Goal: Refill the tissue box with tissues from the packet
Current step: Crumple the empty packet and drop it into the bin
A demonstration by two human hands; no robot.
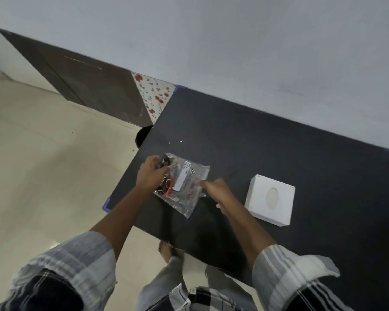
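A clear plastic tissue packet (186,187) with black, red and white print lies on the black table (279,149) near its left edge. My left hand (149,173) grips the packet's upper left end. My right hand (218,193) touches the packet's right edge with its fingertips; whether it pinches the plastic is unclear. A white square tissue box (270,199) with an oval slot on top sits on the table to the right of the packet, apart from both hands.
The table stands against a grey wall (234,41). A dark cabinet (94,90) and a floral cloth (154,95) are beyond the table's far left corner. Beige tiled floor (43,153) lies to the left. My feet show below the table's near edge.
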